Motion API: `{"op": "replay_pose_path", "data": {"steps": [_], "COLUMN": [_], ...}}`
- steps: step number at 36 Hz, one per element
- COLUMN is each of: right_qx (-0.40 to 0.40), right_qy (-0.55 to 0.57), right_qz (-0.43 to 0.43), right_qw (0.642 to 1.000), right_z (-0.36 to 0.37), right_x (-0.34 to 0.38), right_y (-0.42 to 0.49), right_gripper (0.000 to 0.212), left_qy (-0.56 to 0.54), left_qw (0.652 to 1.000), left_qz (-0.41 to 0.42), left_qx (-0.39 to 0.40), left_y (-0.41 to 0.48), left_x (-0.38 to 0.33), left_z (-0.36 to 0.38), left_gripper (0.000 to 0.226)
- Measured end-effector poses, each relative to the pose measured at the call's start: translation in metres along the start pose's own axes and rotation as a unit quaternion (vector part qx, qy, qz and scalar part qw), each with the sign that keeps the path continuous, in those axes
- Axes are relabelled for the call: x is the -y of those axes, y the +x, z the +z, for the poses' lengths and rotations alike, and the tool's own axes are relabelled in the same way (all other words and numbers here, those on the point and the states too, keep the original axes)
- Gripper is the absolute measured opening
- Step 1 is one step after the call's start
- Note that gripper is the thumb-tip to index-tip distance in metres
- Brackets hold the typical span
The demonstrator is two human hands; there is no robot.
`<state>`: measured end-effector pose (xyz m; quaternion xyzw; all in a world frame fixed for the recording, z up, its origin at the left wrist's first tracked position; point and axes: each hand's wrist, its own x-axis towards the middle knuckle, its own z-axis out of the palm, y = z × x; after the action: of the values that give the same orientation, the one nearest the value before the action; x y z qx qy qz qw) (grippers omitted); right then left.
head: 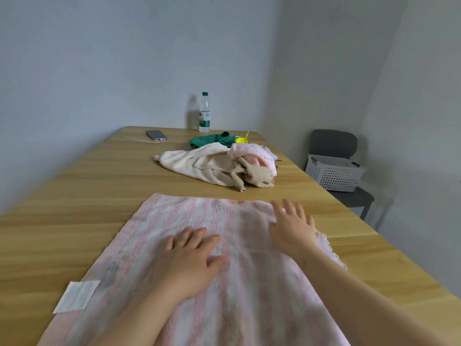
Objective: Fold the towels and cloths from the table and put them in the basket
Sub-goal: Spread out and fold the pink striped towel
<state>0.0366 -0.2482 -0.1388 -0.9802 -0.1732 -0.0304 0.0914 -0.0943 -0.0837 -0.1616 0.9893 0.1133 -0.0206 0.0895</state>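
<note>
Flat, with fingers straight and slightly spread, our left hand point(192, 260) presses palm-down on the middle of the pink-and-white striped terry towel point(244, 290). Our right hand point(293, 228) lies open the same way near the towel's far right corner; neither hand pinches any cloth. The towel is spread out lengthwise on the near part of the light wooden table point(74, 196), and its frayed right edge lies close to the table's right side.

At the far left, a white rectangular fabric label point(77, 295) sticks out from the towel's near left edge. Further back, a grey phone point(156, 135) lies face-down with a white cable point(134, 139) plugged in. A clear plastic water bottle with a green cap point(204, 113) stands upright by the wall. In front of it sits the unfolded heap: a dark green cloth point(212, 140) at the back, a crumpled cream towel point(197, 163), a pink dotted cloth point(252, 152) on top, and a beige terry cloth point(257, 177) nearest us.

Off the table to the right, the white perforated plastic basket point(334, 173) rests on the seat of a dark grey chair point(334, 143).
</note>
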Motion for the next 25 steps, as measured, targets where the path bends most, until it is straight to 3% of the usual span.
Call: {"op": "replay_pose_path", "data": {"steps": [6, 13, 16, 19, 23, 25], "right_qx": [0.088, 0.126, 0.082, 0.004, 0.064, 0.074], "right_qy": [-0.007, -0.052, -0.085, -0.079, 0.020, 0.011], "right_qz": [-0.085, -0.060, -0.021, -0.070, -0.135, -0.148], "right_qw": [0.992, 0.989, 0.993, 0.994, 0.989, 0.986], "right_z": [0.020, 0.001, -0.008, -0.012, 0.000, 0.008], "right_x": [0.026, -0.032, -0.050, -0.041, -0.018, -0.019], "right_y": [-0.034, -0.032, -0.039, -0.059, -0.089, -0.092], "right_gripper": [0.047, 0.060, 0.063, 0.055, 0.048, 0.050], "left_qy": [0.001, 0.023, 0.013, 0.007, 0.002, 0.001], "left_qw": [1.000, 0.998, 0.998, 0.999, 1.000, 1.000], "left_qz": [-0.007, 0.038, 0.036, 0.016, 0.003, 0.007], "left_qx": [0.000, 0.042, 0.053, 0.030, 0.015, 0.006], "left_y": [-0.001, -0.018, -0.020, -0.015, -0.006, -0.005], "left_x": [0.001, -0.012, -0.015, -0.019, -0.022, -0.020], "left_z": [0.001, -0.003, 0.001, 0.004, 0.004, 0.004], "left_gripper": [0.053, 0.057, 0.057, 0.057, 0.058, 0.057]}}
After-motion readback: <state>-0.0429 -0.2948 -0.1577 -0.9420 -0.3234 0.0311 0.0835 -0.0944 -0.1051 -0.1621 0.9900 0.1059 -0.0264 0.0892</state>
